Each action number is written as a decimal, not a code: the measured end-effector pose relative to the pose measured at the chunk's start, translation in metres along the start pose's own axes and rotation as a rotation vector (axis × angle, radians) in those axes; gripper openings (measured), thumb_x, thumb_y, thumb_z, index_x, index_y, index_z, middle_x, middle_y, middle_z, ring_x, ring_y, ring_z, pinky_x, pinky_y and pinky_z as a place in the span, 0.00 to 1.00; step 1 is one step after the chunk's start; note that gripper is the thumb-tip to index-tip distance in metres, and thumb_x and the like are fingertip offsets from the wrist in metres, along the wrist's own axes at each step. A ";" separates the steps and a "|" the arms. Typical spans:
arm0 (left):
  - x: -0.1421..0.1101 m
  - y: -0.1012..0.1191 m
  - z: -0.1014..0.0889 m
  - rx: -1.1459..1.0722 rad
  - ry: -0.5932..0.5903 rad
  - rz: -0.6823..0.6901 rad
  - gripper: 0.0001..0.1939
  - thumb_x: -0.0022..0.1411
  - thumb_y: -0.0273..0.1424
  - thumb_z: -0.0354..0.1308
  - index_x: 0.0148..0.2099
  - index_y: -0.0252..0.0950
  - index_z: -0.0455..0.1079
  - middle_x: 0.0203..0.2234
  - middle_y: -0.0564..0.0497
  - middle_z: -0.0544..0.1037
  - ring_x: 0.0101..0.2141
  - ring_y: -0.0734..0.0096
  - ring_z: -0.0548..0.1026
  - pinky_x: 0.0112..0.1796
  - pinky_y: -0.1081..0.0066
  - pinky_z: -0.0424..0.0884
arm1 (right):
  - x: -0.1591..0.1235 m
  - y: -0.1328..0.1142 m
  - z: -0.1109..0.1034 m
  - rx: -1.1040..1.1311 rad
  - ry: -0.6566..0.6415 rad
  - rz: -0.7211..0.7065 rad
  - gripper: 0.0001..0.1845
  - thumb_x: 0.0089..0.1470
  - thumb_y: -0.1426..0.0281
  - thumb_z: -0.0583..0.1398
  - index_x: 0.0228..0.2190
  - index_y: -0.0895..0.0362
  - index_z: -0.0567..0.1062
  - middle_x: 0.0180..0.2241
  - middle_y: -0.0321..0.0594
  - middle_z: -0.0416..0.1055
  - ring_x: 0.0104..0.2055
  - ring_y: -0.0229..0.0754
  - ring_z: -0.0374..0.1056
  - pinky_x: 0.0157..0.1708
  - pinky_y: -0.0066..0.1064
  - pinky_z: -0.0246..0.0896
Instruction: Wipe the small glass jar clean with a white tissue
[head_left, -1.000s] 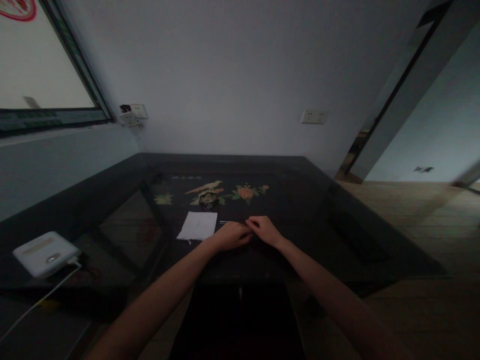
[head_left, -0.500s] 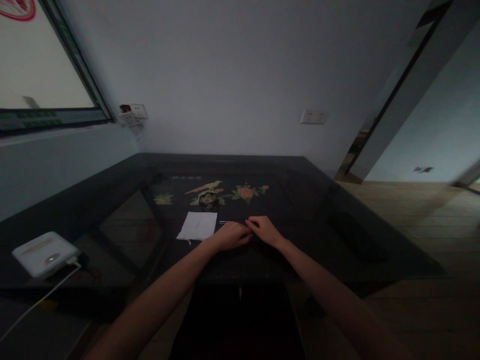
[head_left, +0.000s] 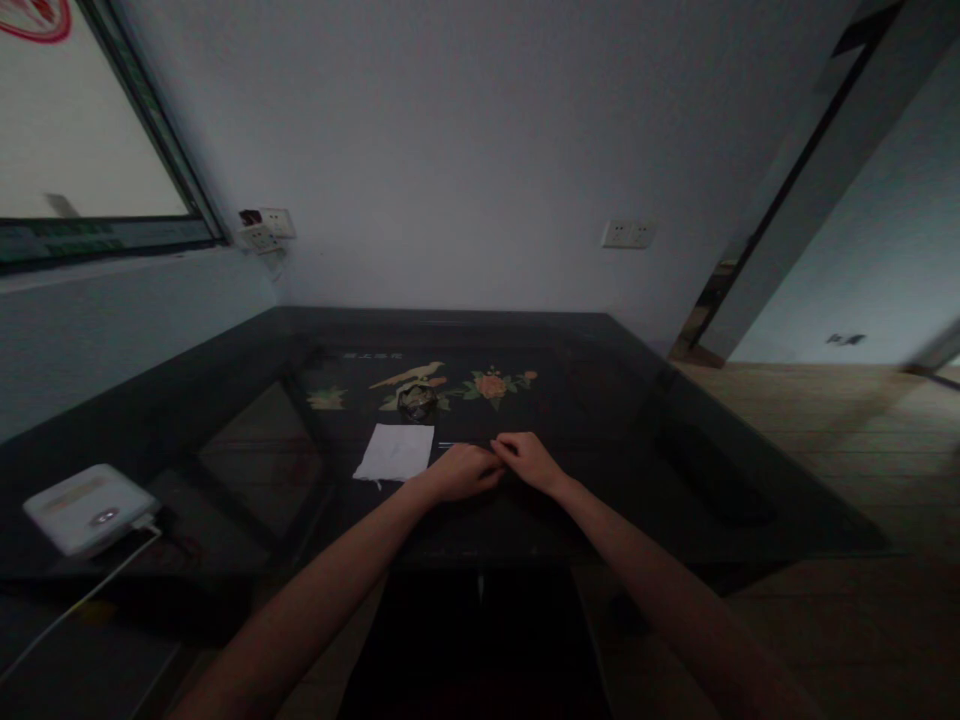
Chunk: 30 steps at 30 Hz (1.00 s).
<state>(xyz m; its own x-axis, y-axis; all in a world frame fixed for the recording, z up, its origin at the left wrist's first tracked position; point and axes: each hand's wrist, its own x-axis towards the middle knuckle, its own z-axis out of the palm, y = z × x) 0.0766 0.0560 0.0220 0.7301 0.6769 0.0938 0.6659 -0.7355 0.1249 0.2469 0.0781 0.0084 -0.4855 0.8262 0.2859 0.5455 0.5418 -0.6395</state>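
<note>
Both hands rest close together over the front part of the dark glossy table. My left hand has its fingers curled in, knuckles up. Against its fingertips lies my right hand, also closed, thumb and fingers drawn together. Anything inside either hand is hidden. A white sheet, paper or cloth with a ragged lower edge, lies just left of my left hand. Behind it sits a small round dark glass-like object. A thin pale streak shows beside my left knuckles; I cannot tell what it is.
On the left table edge stands a white box-shaped device with a white cable plugged in. A dark elongated object lies at the right. Bird and flower pictures mark the tabletop. Behind is a wall with sockets.
</note>
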 end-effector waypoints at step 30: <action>-0.001 0.006 -0.007 -0.041 -0.003 -0.017 0.13 0.63 0.32 0.48 0.34 0.35 0.72 0.30 0.46 0.78 0.32 0.67 0.76 0.31 0.74 0.65 | 0.000 -0.002 -0.002 -0.008 -0.022 -0.001 0.20 0.58 0.64 0.51 0.17 0.57 0.61 0.17 0.31 0.58 0.22 0.33 0.53 0.24 0.27 0.42</action>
<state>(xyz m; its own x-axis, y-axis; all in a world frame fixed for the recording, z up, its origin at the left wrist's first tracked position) 0.0787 0.0511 0.0297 0.7195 0.6889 0.0883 0.6712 -0.7223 0.1667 0.2471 0.0772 0.0112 -0.5005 0.8222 0.2710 0.5505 0.5439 -0.6334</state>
